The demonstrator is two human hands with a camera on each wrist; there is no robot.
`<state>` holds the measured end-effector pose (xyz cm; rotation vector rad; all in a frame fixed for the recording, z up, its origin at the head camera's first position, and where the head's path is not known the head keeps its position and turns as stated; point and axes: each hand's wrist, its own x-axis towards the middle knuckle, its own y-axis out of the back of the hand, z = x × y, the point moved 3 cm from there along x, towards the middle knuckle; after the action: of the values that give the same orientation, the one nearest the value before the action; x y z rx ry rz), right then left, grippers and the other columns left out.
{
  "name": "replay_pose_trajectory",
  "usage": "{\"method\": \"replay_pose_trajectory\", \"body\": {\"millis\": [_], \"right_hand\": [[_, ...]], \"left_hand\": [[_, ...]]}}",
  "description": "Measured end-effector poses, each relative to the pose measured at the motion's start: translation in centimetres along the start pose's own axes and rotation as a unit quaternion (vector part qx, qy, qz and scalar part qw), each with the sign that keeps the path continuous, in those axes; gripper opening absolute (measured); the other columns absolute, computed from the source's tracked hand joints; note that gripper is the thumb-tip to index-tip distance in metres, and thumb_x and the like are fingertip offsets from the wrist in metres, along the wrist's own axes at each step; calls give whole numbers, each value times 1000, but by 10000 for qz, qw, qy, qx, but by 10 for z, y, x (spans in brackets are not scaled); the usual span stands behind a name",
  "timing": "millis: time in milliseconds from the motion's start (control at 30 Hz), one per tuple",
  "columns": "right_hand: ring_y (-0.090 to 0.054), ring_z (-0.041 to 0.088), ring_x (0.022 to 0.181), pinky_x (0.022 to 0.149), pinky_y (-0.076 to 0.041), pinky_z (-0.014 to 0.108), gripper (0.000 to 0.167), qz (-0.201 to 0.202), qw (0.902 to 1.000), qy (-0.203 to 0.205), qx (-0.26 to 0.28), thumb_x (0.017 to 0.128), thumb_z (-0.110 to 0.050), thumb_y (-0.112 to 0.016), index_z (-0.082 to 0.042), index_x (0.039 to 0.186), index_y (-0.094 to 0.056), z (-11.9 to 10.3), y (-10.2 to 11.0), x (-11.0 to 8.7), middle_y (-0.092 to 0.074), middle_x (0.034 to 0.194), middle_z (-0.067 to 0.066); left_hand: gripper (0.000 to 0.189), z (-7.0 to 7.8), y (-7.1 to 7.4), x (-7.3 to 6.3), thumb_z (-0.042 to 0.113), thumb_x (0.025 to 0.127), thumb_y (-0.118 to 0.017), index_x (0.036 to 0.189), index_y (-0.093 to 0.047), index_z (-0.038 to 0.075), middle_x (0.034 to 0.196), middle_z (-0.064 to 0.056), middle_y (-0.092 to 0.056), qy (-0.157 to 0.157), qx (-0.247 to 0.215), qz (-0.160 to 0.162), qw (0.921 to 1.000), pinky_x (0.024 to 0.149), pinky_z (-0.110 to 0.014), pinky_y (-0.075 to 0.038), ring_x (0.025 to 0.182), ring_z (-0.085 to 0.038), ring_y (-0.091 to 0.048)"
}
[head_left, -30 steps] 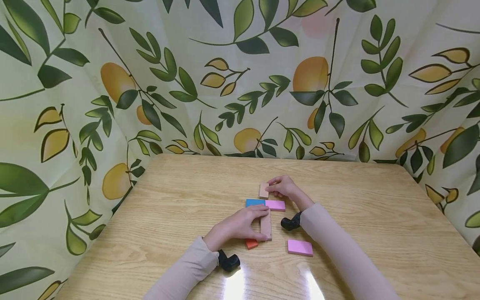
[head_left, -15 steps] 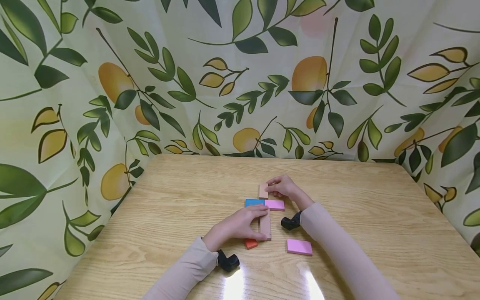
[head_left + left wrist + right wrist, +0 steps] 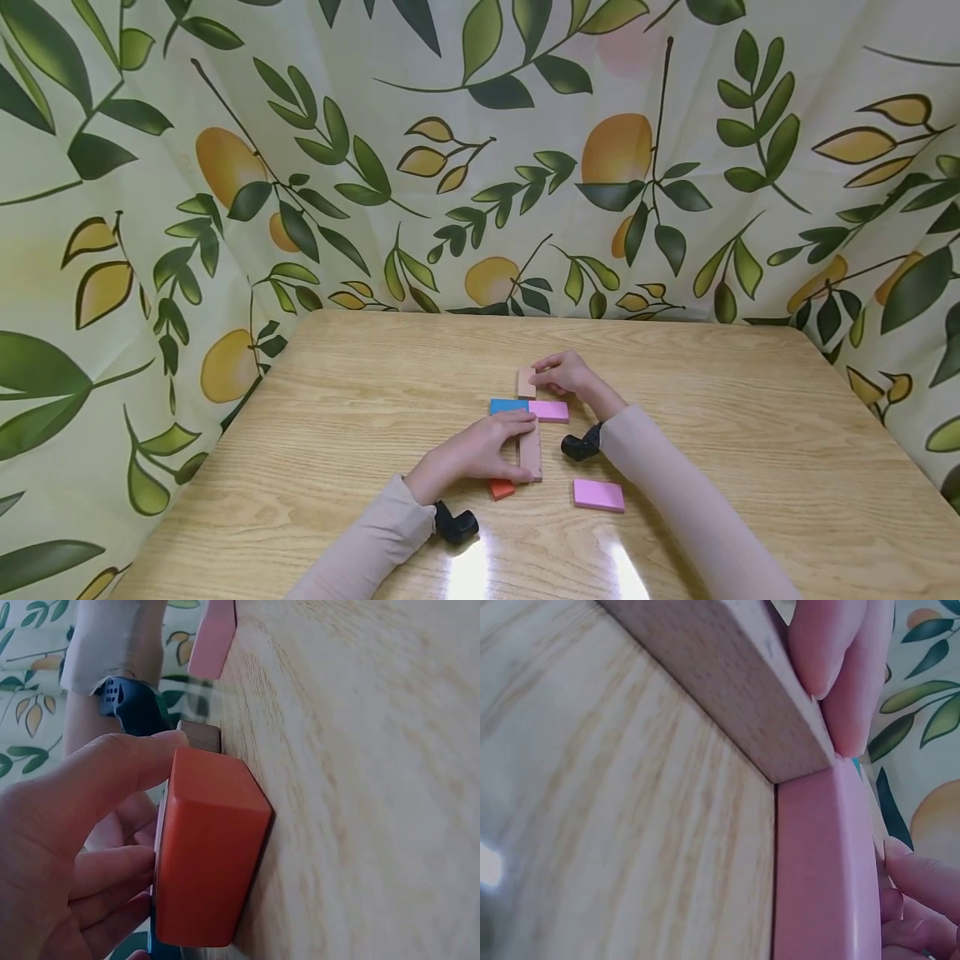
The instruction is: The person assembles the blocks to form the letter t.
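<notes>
six blocks lie on the table [image 3: 375,400]: two bare wood, two pink, one blue, one orange-red. the long wooden block [image 3: 530,452] has flecked grain and squared edges; the blue block [image 3: 506,406], nearer pink block [image 3: 548,412] and orange-red block [image 3: 501,490] look smooth and painted. blue and pink meet end to end, and the long one butts against the pink. the left hand [image 3: 480,448] spans the long block, partly spread, thumb at its near end, fingers at its far end. the right hand [image 3: 567,373], fingers curled, pinches the small wooden block [image 3: 524,384], left of its fingertips, just beyond the blue-pink join. the second pink block [image 3: 598,496] lies well apart, nearer the person.
</notes>
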<state>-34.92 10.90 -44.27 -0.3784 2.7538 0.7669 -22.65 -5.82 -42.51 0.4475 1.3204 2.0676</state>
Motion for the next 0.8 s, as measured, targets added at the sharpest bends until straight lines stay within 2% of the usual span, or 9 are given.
{"method": "replay_pose_trajectory", "body": {"millis": [800], "right_hand": [[-42,10,53,49,-33,18,38,45,10000,-56,-52,84,-13,-74,0,119,-66,-2,-1,-3,-50,62,-4]], "left_hand": [[74,1,1,-1,43,81,-75,142,-48,10,153,-2,-44,2,11,7,10000,121,-33,-33,145,-19,-38]]}}
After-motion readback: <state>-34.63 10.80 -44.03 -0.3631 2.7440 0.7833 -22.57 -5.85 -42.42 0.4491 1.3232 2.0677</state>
